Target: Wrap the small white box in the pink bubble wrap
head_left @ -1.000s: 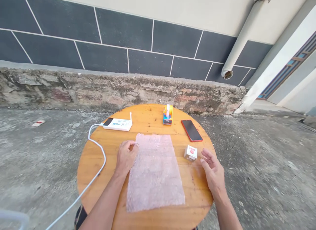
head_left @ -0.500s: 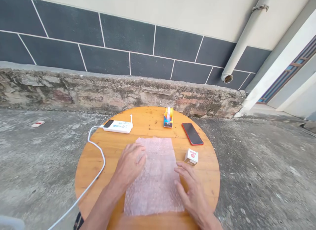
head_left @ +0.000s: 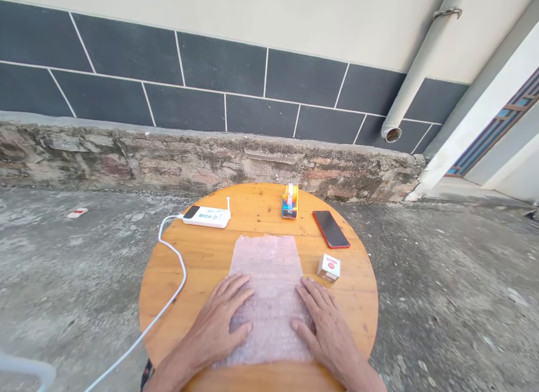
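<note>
A pinkish, see-through sheet of bubble wrap (head_left: 269, 291) lies flat on the round wooden table (head_left: 168, 291). My left hand (head_left: 223, 319) rests on its left edge, palm down, fingers stretched out. On the opposite edge lies my right hand (head_left: 326, 324), also flat with its fingers apart. Just beyond the right fingertips stands a small white and brown box (head_left: 329, 268) with red print. A dark-screened phone with a red edge (head_left: 331, 229) lies farther back on the right. Near the far rim is a tape dispenser (head_left: 290, 202) in yellow and blue.
At the table's back left lies a white device with a dark screen and a short antenna (head_left: 207, 217). Its white cable (head_left: 183, 263) runs over the left rim. Behind the table are a stone ledge (head_left: 189, 159) and a tiled wall with a drainpipe (head_left: 408, 94).
My left hand has come down toward me and now lies flat on the left edge of the bubble wrap. My right hand has settled onto the right edge. The view has shifted slightly.
</note>
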Tool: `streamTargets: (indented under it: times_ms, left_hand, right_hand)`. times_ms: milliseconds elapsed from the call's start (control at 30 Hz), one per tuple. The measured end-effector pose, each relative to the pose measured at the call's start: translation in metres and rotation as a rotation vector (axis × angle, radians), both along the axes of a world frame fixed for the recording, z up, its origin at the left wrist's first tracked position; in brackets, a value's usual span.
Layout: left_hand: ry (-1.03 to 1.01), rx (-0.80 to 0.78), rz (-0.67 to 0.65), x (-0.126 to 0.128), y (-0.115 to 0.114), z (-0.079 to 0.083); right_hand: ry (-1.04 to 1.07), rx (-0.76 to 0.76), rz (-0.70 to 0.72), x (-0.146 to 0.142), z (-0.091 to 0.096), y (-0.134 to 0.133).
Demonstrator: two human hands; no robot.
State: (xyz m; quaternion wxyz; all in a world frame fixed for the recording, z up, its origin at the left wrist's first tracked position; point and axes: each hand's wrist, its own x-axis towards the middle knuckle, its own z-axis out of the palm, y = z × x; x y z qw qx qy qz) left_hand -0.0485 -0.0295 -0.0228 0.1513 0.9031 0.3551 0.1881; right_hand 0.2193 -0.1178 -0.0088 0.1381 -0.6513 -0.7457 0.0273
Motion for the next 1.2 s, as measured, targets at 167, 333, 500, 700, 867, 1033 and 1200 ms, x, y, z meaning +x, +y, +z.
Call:
streamTargets:
  times_ms: [167,333,500,700,867,1033,1200]
  left_hand:
    - [-0.012,0.006,-0.001,0.002,-0.002,0.006]
    - [-0.032,0.001,-0.009,0.001,-0.002,0.007]
    - [-0.055,-0.007,-0.006,0.0,-0.004,0.008]
    - [-0.053,-0.004,-0.005,0.001,-0.006,0.011]
    - [-0.059,0.005,-0.003,0.0,-0.005,0.009]
    - [-0.064,0.004,-0.01,-0.001,-0.002,0.004]
    - [-0.064,0.009,0.003,0.0,-0.004,0.006]
  right_hand:
    - [-0.049,0.038,-0.047,0.003,-0.002,-0.003]
    - [-0.094,0.111,-0.095,0.008,-0.012,-0.013]
    - [-0.093,0.162,-0.112,0.012,-0.019,-0.021]
    - [-0.062,0.183,-0.113,0.012,-0.019,-0.021]
    - [0.001,0.201,-0.106,0.011,-0.017,-0.023]
    - [0.14,0.26,-0.133,0.01,-0.013,-0.029]
    - [0.257,0.273,-0.171,0.013,-0.008,-0.032]
